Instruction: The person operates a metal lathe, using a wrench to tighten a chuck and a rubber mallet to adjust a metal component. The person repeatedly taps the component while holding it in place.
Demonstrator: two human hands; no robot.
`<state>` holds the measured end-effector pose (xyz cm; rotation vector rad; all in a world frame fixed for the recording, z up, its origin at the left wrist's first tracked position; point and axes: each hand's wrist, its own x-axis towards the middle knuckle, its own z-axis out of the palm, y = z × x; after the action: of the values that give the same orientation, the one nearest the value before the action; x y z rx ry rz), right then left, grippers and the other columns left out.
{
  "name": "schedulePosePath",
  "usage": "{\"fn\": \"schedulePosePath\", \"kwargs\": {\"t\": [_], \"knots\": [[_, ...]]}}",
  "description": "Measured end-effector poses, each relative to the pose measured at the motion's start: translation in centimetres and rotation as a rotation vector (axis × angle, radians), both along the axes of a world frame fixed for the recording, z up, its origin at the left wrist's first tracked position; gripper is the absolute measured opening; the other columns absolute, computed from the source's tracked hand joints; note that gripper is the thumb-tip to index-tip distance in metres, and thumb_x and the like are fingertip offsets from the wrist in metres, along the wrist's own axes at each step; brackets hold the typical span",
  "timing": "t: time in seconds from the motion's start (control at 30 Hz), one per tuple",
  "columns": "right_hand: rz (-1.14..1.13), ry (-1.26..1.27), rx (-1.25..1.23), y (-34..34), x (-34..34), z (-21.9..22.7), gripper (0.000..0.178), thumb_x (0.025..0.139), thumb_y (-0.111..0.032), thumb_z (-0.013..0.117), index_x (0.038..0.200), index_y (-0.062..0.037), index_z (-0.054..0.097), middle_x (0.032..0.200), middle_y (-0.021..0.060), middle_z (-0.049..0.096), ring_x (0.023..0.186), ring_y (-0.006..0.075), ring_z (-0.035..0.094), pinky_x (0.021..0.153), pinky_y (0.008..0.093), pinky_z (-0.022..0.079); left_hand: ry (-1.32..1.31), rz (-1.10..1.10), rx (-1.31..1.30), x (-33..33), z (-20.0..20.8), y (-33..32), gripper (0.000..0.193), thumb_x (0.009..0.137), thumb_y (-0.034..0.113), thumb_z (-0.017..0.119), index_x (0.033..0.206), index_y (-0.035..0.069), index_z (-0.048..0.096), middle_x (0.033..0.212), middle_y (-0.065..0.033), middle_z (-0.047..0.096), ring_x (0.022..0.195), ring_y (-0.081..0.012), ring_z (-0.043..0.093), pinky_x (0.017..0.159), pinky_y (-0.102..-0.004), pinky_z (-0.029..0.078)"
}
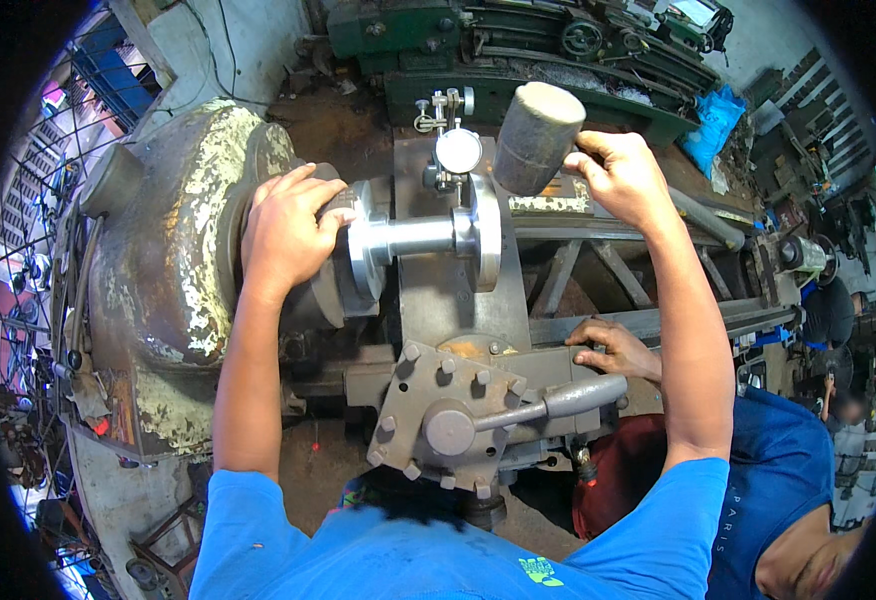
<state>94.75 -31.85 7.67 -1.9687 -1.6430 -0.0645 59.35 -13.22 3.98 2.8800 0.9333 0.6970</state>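
My left hand [293, 225] is wrapped over the lathe chuck [318, 285], its thumb lying toward the workpiece. In the chuck sits a shiny metal spool-shaped workpiece [423, 236], with a round flange at each end of its shaft. My right hand [620, 178] is closed on the handle of a mallet [538, 140]. The mallet's dark cylindrical head is raised beside the right flange, apart from it. A dial indicator [458, 152] with a white face stands on its holder behind that flange, close to it. Whether its tip touches is hard to see.
Nearest me is the square tool post [423, 385] with its long lever [568, 396]. A co-worker's hand [613, 348] rests on the carriage at the right, under my forearm. The lathe bed [648, 315] runs rightward. Behind stand another green lathe [518, 95] and a blue bag [713, 135].
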Motion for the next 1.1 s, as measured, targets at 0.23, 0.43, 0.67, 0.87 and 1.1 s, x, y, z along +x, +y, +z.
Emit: {"fn": "schedulePosePath", "kwargs": {"t": [0.23,0.43,0.67,0.87,1.1], "knots": [[-0.098,0.333,0.307,-0.3,0.8,0.3,0.019,0.095,-0.015,0.073,0.098,0.0043,0.075,0.070,0.0114,0.069,0.065,0.0122,0.061,0.063,0.0327,0.050,-0.012,-0.004,0.026,0.0,-0.3,0.3,0.036,0.087,0.033,0.075,0.114,0.010,0.080,0.119,-0.0122,0.077,0.133,-0.0315,0.061,0.114,-0.0472,0.042],[-0.136,0.411,0.258,-0.9,-1.6,3.1,0.019,0.096,-0.015,0.074,0.097,0.0038,0.075,0.072,0.0097,0.069,0.065,0.0124,0.060,0.064,0.0321,0.050,-0.020,0.000,0.038,0.1,-0.2,0.2,0.035,0.086,0.033,0.076,0.113,0.010,0.080,0.118,-0.0121,0.077,0.133,-0.0316,0.061,0.114,-0.0471,0.041],[0.343,-0.152,0.280,-9.1,-12.2,4.6,0.030,0.075,-0.010,0.073,0.104,-0.0022,0.073,0.082,0.0071,0.072,0.073,0.0285,0.071,0.067,0.0374,0.055,0.016,0.000,0.008,0.0,-0.2,0.1,0.036,0.088,0.033,0.076,0.116,0.010,0.079,0.120,-0.0112,0.077,0.135,-0.0310,0.059,0.115,-0.0479,0.040],[0.268,-0.307,0.269,-11.2,-22.0,1.3,0.040,0.076,-0.019,0.067,0.108,0.0040,0.072,0.092,0.0128,0.066,0.077,0.0241,0.065,0.067,0.0364,0.053,0.014,0.010,0.038,0.1,-0.1,-0.2,0.036,0.089,0.033,0.075,0.116,0.010,0.079,0.121,-0.0103,0.077,0.135,-0.0313,0.059,0.116,-0.0484,0.039],[0.133,-0.287,0.342,-10.8,-24.3,-2.2,0.037,0.073,-0.015,0.071,0.105,0.0017,0.075,0.096,0.0133,0.072,0.082,0.0256,0.069,0.071,0.0381,0.055,0.009,0.000,0.057,0.0,-0.7,0.2,0.036,0.091,0.034,0.073,0.117,0.010,0.078,0.122,-0.0104,0.076,0.135,-0.0316,0.059,0.116,-0.0494,0.039]]}}
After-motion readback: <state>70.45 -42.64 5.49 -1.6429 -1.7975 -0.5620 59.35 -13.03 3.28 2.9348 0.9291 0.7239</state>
